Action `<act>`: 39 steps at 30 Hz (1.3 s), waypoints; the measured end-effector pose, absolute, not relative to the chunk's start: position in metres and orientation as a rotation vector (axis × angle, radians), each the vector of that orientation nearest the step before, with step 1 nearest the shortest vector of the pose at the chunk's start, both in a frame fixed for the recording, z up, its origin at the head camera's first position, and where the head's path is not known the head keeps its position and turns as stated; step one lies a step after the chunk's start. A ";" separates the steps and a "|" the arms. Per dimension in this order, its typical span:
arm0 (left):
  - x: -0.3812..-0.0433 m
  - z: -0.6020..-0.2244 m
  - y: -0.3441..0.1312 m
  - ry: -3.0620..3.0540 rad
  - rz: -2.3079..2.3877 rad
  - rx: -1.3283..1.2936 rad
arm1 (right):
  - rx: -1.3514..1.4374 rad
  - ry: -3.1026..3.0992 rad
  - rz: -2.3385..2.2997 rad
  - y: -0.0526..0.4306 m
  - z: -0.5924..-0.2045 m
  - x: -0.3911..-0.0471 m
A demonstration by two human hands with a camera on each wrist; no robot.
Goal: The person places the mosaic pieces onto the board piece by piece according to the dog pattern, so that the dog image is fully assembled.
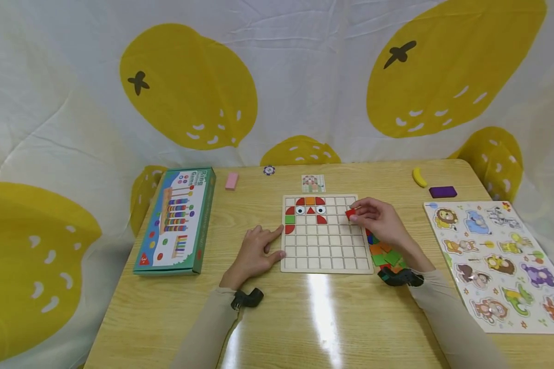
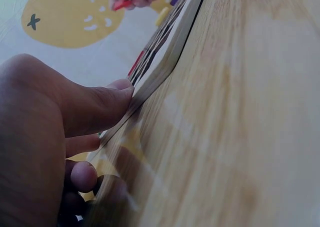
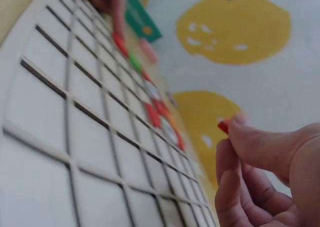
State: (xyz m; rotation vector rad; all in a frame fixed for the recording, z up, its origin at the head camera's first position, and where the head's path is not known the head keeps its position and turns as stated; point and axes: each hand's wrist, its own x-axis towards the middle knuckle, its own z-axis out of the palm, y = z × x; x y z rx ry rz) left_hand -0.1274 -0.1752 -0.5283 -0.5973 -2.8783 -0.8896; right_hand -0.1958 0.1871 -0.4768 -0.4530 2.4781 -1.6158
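A wooden grid board lies on the table, with red, orange and green tiles and two round eye tiles set in its upper left squares. My left hand rests at the board's left edge, index fingertip and thumb touching the rim. In the left wrist view the thumb lies against that rim. Above the board's right side, my right hand pinches a small red tile between thumb and fingers. The right wrist view shows only a corner of this red tile, held off the board.
Loose coloured tiles are heaped right of the board. A pattern card lies behind it. A game box stands left; an animal puzzle lies right. Toward the back are a pink block, a chip, a banana and a purple block.
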 end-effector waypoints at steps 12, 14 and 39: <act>-0.127 -0.527 -0.174 -2.885 -0.861 -0.595 | -0.784 2.749 -1.235 0.129 -0.499 -0.200; -0.127 -0.527 -0.173 -2.887 -0.856 -0.596 | -0.793 2.770 -1.226 0.128 -0.498 -0.199; -0.128 -0.530 -0.176 -2.879 -0.867 -0.606 | -0.757 2.814 -1.160 0.126 -0.495 -0.198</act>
